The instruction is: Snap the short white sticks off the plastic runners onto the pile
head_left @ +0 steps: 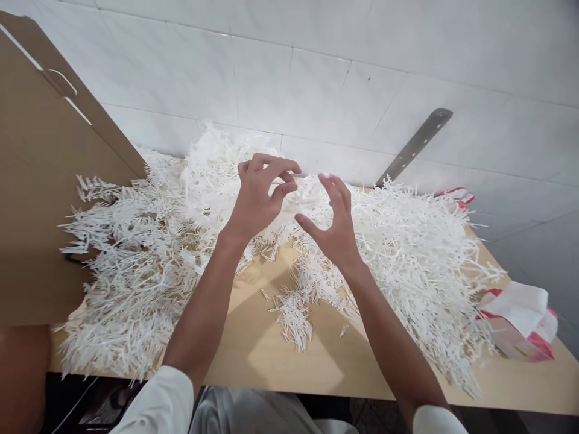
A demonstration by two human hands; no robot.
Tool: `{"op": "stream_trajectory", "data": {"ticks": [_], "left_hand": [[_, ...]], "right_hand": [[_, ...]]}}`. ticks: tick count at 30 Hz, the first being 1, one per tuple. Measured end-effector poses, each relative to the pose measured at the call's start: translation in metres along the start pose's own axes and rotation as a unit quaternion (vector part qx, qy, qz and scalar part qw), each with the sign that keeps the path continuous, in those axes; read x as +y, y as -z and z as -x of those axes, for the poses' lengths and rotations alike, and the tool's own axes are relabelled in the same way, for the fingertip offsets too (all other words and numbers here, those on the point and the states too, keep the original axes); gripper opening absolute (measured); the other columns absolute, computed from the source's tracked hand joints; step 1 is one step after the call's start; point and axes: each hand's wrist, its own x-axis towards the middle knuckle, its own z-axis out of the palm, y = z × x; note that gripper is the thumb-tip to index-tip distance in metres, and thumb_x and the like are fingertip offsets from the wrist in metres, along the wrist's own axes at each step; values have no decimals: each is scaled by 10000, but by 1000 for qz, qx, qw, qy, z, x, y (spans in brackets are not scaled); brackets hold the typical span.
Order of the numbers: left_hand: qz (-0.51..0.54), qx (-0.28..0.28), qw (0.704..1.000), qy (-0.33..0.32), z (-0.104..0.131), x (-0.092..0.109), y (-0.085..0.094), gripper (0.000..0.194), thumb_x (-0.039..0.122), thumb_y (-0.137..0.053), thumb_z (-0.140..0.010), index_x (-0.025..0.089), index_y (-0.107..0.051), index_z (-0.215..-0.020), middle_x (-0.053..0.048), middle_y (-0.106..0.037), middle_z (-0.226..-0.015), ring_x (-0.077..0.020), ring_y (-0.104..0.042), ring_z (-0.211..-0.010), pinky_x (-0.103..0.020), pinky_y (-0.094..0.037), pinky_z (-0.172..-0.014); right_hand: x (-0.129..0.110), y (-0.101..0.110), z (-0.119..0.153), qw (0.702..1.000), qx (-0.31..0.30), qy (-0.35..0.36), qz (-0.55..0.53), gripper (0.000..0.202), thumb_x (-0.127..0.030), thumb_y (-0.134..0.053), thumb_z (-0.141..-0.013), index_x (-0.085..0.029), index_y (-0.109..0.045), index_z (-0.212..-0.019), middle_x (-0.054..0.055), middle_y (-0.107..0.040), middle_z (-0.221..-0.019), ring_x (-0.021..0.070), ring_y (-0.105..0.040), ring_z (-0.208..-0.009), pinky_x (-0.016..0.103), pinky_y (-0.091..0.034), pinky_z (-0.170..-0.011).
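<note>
Over the middle of the table, my left hand (262, 194) hangs with curved fingers, a gap between thumb and forefinger. My right hand (337, 226) faces it, its thumb and fingers spread apart. I see nothing gripped in either hand. Behind and below them lie heaps of thin white branched pieces, with a large left pile (145, 265) and a large right pile (407, 259). A small cluster of short white sticks (294, 313) rests on the wooden tabletop (289, 361) between my forearms. What the pieces are, I cannot tell.
A tall cardboard box (40, 181) stands at the left edge. Leaning on the tiled wall (316, 102) is a flat grey metal strip (416, 141) with holes. A red and white tissue pack (520, 319) sits at the right. At far left, part of a brown surface (22, 377) shows.
</note>
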Motion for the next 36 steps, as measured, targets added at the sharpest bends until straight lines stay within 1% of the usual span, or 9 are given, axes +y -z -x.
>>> {"op": "stream_trajectory", "data": {"ticks": [3, 7, 10, 14, 16, 21, 26, 31, 36], "left_hand": [[98, 41, 994, -19, 3, 8, 2, 169, 323, -518, -951, 259, -529, -1107, 1, -645, -974, -126, -647, -911, -329, -480, -881], [141, 114, 983, 9, 4, 6, 2, 138, 321, -501, -955, 253, -511, -1075, -8, -639, -937, -114, -647, -858, -273, -508, -721], [117, 48, 991, 33, 2, 5, 5, 209, 380, -486, -957, 226, -562, -1075, -15, -663, -903, -99, -627, -784, -240, -491, -648], [75, -117, 990, 20, 0, 9, 6, 394, 555, -531, -891, 222, -669, -1050, -23, -722, -964, -107, -641, -792, -212, -476, -642], [52, -159, 986, 16, 0, 11, 2, 420, 595, -552, -860, 251, -696, -1054, -12, -736, -979, -111, -646, -761, -218, -471, -645], [4, -133, 991, 35, 2, 12, -7, 385, 559, -514, -898, 246, -708, -1011, 13, -704, -757, -78, -535, -545, -229, -421, -594], [1, -123, 992, 9, 1, 11, -8, 337, 506, -529, -903, 211, -692, -887, 38, -566, -581, -73, -452, -519, -221, -360, -551], [-22, -21, 999, 9, -1, 11, -11, 148, 329, -573, -866, 214, -666, -880, -9, -639, -820, -77, -465, -575, -239, -406, -589], [-27, -61, 998, -6, 1, 11, -16, 124, 210, -556, -826, 216, -641, -917, -20, -668, -1023, -70, -486, -585, -251, -424, -613]], "right_hand": [[-1, -1, -21, 999, -1, 11, -48, 451, -537, -649, -825, -297, -563, -1197, 57, -549, -1336, 258, -492, -1298, 493, -432, -1064], [2, 2, -22, 994, 9, 13, -106, 280, -479, -638, -858, -254, -598, -1021, 5, -674, -1003, 146, -641, -901, 329, -527, -847], [7, 8, -20, 995, -8, 7, -102, 285, -484, -631, -862, -242, -619, -1012, -2, -697, -959, 117, -618, -773, 292, -517, -748], [11, 20, -24, 995, -16, -10, -101, 243, -440, -615, -888, -250, -658, -1033, -2, -706, -1000, 117, -619, -820, 279, -501, -719], [10, 27, -26, 994, -14, -5, -111, 210, -405, -629, -886, -270, -671, -1041, -8, -697, -1027, 123, -621, -872, 278, -498, -720], [14, 37, -27, 986, 2, -22, -166, 280, -440, -658, -854, -275, -653, -1079, -3, -667, -1016, 100, -585, -733, 273, -510, -633], [24, 39, -29, 980, -26, -32, -196, 295, -462, -629, -869, -277, -639, -1098, -30, -633, -873, 76, -568, -631, 256, -521, -586], [29, 46, -30, 984, -33, -8, -174, 194, -389, -599, -892, -237, -684, -978, -3, -684, -980, 124, -646, -871, 307, -559, -761], [30, 51, -31, 984, -9, -17, -179, 266, -433, -506, -942, -258, -640, -1091, -17, -671, -933, 109, -651, -842, 305, -553, -759]]}}
